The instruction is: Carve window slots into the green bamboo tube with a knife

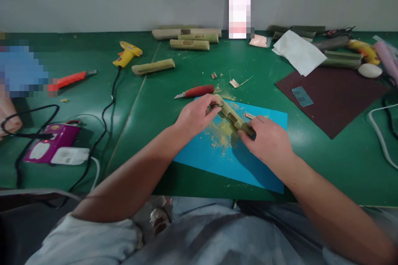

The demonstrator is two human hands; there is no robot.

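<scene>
A pale green bamboo tube (pixel 230 114) with rectangular openings cut in its upper side slants across the front of me. My left hand (pixel 199 112) is closed round its far end. Its near end is in the grip of my right hand (pixel 269 136), where a dark patch shows that I cannot make out. Beneath the tube lies a blue sheet (pixel 199 153) strewn with yellowish shavings and dust (pixel 221 136). Just beyond my left hand rests a carving knife (pixel 199 90) with a red handle. A small pale strip (pixel 249 115) lies beside my right fingers.
Cut bamboo pieces (pixel 189 44) lie at the back. Leftward are a yellow glue gun (pixel 127 54), an orange cutter (pixel 71 78), and a purple power strip (pixel 52 143) with cables. A brown sheet (pixel 332 103) and white paper (pixel 298 53) lie right. Another person's hand (pixel 9 116) shows far left.
</scene>
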